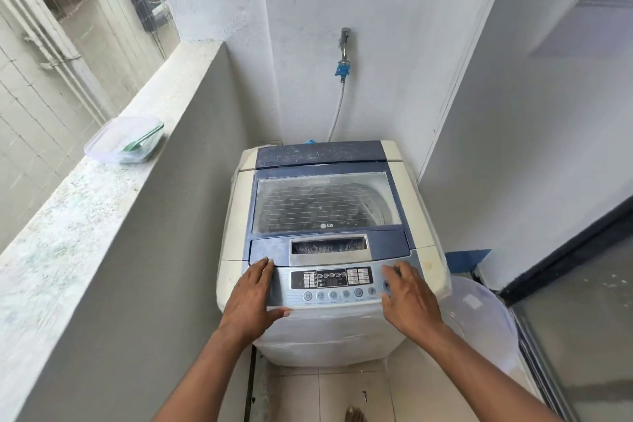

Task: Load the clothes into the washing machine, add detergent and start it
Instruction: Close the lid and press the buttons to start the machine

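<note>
Top-loading washing machine (329, 250) in a balcony corner, glass lid (325, 202) shut. Risk — a mispressed key on the control panel (330, 284) could start a cycle with no detergent added; the likely detergent tub (125, 140), scoop inside, sits on the ledge (68, 202), well apart. The clothes cannot be made out through the dusty lid. Left hand (251, 298) lies flat, fingers spread, on the panel's left edge, holding nothing; right hand (407, 298) — open, empty grip — rests fingertips by the right-hand buttons.
</note>
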Demonstrator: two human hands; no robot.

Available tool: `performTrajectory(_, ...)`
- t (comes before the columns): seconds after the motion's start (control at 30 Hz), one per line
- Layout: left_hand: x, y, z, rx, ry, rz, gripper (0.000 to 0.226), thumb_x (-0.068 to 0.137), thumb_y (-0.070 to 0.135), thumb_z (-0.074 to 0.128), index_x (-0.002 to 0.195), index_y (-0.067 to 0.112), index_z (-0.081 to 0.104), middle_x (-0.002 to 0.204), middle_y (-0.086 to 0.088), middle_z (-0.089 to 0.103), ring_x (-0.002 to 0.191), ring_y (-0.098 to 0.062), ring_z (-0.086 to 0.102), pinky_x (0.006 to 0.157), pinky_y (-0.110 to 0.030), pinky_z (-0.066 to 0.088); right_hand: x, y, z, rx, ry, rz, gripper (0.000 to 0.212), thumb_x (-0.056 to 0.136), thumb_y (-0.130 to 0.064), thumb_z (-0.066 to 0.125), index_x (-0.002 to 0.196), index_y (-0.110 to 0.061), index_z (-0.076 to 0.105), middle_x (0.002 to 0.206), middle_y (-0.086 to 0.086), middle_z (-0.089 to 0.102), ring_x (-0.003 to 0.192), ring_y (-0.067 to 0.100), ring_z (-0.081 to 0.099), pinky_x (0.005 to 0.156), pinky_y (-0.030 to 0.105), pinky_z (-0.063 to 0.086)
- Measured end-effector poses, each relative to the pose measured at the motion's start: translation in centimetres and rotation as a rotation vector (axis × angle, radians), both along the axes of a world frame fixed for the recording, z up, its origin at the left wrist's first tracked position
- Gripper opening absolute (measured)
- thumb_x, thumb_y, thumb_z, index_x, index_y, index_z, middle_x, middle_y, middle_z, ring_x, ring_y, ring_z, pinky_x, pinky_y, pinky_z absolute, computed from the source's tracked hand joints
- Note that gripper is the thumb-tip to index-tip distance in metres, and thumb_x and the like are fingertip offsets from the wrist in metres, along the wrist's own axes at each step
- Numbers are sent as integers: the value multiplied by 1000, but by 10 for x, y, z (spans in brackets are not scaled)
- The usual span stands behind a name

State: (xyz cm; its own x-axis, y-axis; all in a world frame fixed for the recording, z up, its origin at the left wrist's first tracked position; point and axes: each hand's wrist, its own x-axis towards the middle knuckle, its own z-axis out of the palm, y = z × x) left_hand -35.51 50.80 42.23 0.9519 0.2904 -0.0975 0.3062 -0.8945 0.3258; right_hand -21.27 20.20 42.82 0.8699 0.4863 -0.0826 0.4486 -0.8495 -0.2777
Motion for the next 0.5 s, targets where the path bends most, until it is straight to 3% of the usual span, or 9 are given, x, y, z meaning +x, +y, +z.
performTrajectory(0.1, 0, 2, 2, 18, 44, -19, 114, 88, 64, 68, 167, 12, 5, 176, -5, 6, 163, -22, 7, 132, -34, 13, -10, -7, 3, 2, 38, -42, 49, 89, -18, 66, 136, -18, 54, 133, 5, 48, 119, 24, 54, 93, 33, 53)
performTrajectory(0.23, 0, -4, -1, 21, 80, -6, 109, 94, 60, 65, 167, 9, 2, 176, -9, 2, 163, -25, 3, 132, -34, 11, -15, -7, 3, -1, 54, -32, 52, 89, -18, 69, 137, -17, 50, 138, 4, 42, 126, 23, 48, 99, 32, 52)
performTrajectory(0.4, 1, -11, -8, -14, 44, 45, 107, 94, 51, 70, 166, 7, 4, 176, -11, 2, 163, -27, 3, 132, -35, 9, -16, -10, 0, 24, 86, -91, 66, 91, -13, 68, 151, -12, 41, 144, 7, 40, 132, 26, 47, 109, 32, 46)
performTrajectory(0.5, -1, -11, -9, -64, 36, 59, 106, 94, 47, 72, 167, 9, 4, 176, -9, 0, 163, -24, 1, 132, -35, 9, -21, -17, 1, -5, 94, -121, 71, 92, -15, 66, 156, -15, 36, 147, 6, 36, 134, 25, 45, 105, 36, 50)
